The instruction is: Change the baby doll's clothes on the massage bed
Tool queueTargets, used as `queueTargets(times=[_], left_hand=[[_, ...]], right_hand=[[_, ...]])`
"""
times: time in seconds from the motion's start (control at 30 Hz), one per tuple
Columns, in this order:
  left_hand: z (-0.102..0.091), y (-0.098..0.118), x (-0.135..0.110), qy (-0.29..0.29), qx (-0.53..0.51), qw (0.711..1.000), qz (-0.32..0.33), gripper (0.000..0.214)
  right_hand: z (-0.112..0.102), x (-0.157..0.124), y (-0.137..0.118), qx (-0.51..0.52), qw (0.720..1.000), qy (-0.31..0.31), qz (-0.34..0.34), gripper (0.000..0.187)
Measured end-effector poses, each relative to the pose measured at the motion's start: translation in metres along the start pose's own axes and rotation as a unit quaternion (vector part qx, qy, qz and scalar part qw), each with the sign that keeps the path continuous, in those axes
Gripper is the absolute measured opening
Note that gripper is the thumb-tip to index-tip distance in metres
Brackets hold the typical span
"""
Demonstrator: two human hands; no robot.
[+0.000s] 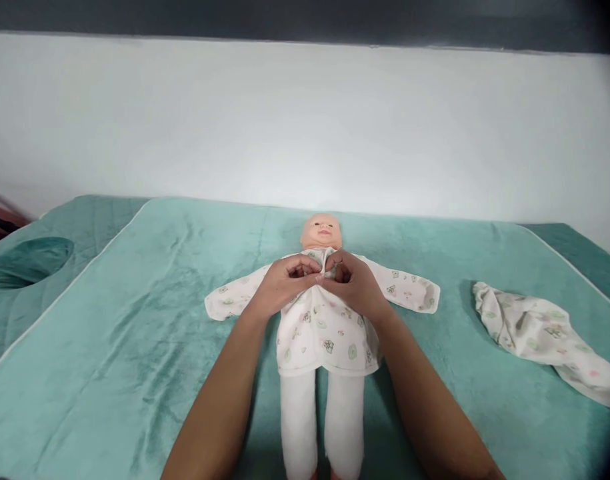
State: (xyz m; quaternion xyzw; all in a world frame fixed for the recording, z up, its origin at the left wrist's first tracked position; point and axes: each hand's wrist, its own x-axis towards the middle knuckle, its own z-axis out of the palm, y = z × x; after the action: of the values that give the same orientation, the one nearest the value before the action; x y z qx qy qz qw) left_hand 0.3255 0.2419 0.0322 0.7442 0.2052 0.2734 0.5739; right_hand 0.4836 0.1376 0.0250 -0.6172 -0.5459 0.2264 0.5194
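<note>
A baby doll (322, 231) lies on its back, head away from me, wearing a white printed baby shirt (329, 337) with both sleeves stretched out sideways. White leggings (299, 417) cover its legs. At the upper chest, my left hand (291, 283) pinches the left part of the shirt's front opening. My right hand (352, 281) pinches the opposite edge, and the two thumbs meet near the middle. Below the hands the shirt front lies together down to the hem. Whatever fastener sits between the fingertips is hidden.
Under the doll spreads a green plush blanket (135, 320) with a pale edging. A crumpled printed cloth garment (539, 327) lies at the right. Behind the bed stands a white wall (305, 127). A dark green fold (29, 260) shows at far left.
</note>
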Motion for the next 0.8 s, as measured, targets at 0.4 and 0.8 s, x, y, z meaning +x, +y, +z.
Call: queueTargets(times=[0.4,0.8], left_hand=[[0.005,-0.002,0.001,0.016,-0.105,0.994,0.008,0.02],[0.01,-0.013,0.017,0.133,0.144,0.973,0.122,0.026]], right_hand=[[-0.015,0.001,0.001,0.061,0.993,-0.086,0.056,0.03],[-0.007,0.004,0.007,0.147,0.989,0.022,0.023,0.023]])
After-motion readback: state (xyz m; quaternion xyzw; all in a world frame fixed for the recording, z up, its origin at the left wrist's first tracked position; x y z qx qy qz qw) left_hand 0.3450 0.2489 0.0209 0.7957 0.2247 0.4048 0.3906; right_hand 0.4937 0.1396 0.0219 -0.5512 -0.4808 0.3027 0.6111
